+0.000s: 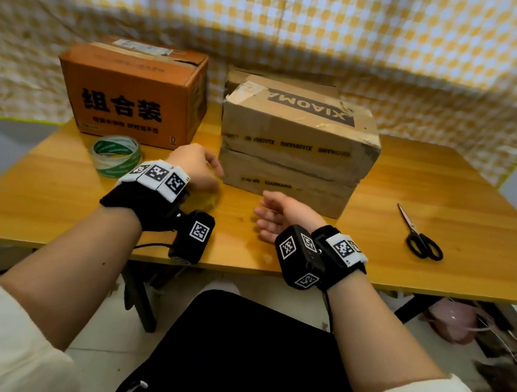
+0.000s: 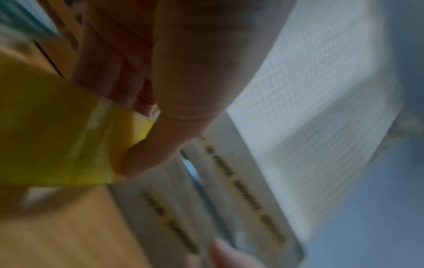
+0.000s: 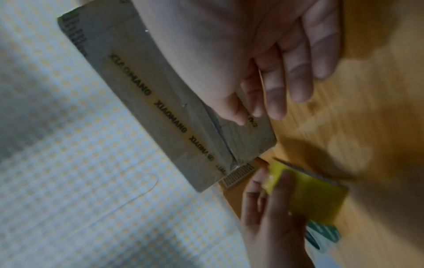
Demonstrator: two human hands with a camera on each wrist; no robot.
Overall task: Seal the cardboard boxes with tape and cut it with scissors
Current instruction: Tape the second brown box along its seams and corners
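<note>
Left hand: I see my left hand (image 1: 195, 165) with fingers curled round a yellow tape roll (image 1: 210, 198), thumb (image 2: 160, 127) pressed on its outer band; the roll sits low over the table (image 1: 443, 189).
Right hand: my right hand (image 1: 276, 215) holds nothing, palm turned up, fingers (image 3: 277, 94) loosely straight and slightly apart, just off the table.
Ahead of the fingertips: the brown box (image 1: 297, 145) printed XIAOMANG stands right in front of both hands, nearly touching the left knuckles; it blocks the way forward.
Box axis: its long side runs left to right across my view, and a seam (image 3: 220, 137) runs along the near face, with printed tape strips parallel to it.
Left of my left fingers: a green-and-white tape roll (image 1: 114, 155) lies flat, hole up, just in front of the orange box (image 1: 131, 93).
Right of my right fingers: scissors (image 1: 419, 233) lie well apart on the table, blades together, tips pointing away from me, black handles nearest.
Yellow roll axis: motion blur hides which way its hole faces; I cannot tell.
Behind everything: a yellow checked cloth (image 1: 300, 24) hangs as backdrop.
</note>
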